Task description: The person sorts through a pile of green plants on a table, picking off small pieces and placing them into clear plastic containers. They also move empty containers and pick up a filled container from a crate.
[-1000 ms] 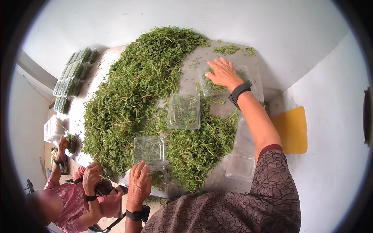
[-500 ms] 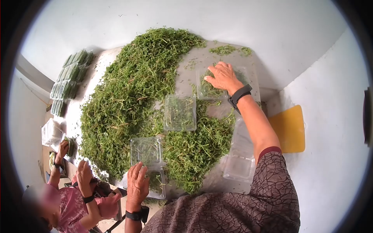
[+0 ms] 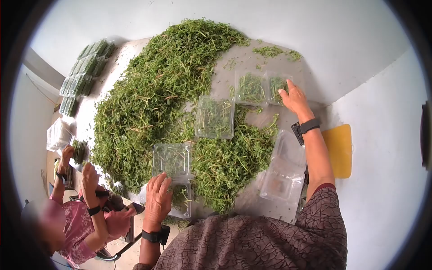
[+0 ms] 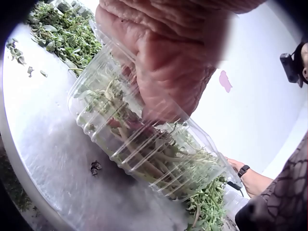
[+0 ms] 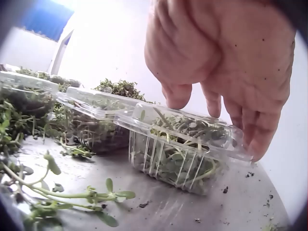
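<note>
- Left hand (image 3: 157,202): placed at the near side of the table (image 3: 222,85), over the near container (image 4: 144,149). Its fingers are partly hidden by the clear plastic; whether the container is gripped or merely touched cannot be told.
- Near container: leafy stems are seen through its ribbed wall in the left wrist view. A clear square section (image 3: 172,159) is positioned just beyond it in the head view.
- Right hand (image 3: 297,99): held palm down over the far container (image 5: 173,159), its fingers extended and spread wide. The top is met near the rim — no closed grasp is shown.
- Far container: located toward the far right of the table, with greens visible inside. Another clear square section (image 3: 251,87) is set directly to its left.
- Main heap (image 3: 153,99): spread along the table's left and far portions. A smaller pile (image 3: 229,168) is gathered between the two hands.
- Middle container (image 3: 215,118): situated between the near and far ones, greens seen through it.
- Clear trays (image 3: 283,166): laid beside the smaller pile, at the table's right edge.
- Filled packs (image 3: 85,74): arranged in rows at far left.
- Second person (image 3: 81,220): observed at lower left, in pink patterned clothing.
- Yellow panel (image 3: 338,150): noted at right, near the wall.
</note>
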Demonstrator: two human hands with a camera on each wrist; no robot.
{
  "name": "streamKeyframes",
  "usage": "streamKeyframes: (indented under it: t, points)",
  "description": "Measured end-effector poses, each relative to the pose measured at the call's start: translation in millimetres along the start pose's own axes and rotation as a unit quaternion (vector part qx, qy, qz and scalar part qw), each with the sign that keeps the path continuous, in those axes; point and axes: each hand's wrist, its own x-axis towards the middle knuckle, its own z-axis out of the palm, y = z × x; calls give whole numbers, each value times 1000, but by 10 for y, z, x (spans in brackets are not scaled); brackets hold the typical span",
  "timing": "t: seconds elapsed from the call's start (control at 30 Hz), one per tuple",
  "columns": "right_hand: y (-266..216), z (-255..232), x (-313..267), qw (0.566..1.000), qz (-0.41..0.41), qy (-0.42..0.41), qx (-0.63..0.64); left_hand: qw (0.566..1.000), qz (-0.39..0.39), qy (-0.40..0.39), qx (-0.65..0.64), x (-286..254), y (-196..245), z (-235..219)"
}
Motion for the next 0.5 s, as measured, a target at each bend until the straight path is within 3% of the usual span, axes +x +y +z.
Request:
streamKeyframes:
  t: [0.17, 0.23, 0.27, 0.33, 0.4, 0.5]
  points:
    - [-94, -45, -140, 999, -6, 5, -36, 1000, 1, 2, -5, 6, 6, -27]
    - [-179, -96, -259, 992, -47, 92, -73, 1000, 2, 17, -14, -26, -24, 6]
    - [-234, -128, -322, 992, -53, 90, -75, 1000, 0, 23, -8, -42, -23, -3]
    - [-507, -275, -522, 981, -170, 93, -7, 999, -14, 38, -2, -65, -11, -37]
    - [-872, -356, -821, 975, -210, 33, 64, 998, -29, 56, 11, -111, -17, -38]
    - [-1146, -169, -1150, 956, -290, -22, 38, 996, -43, 74, 4, -170, -9, -42]
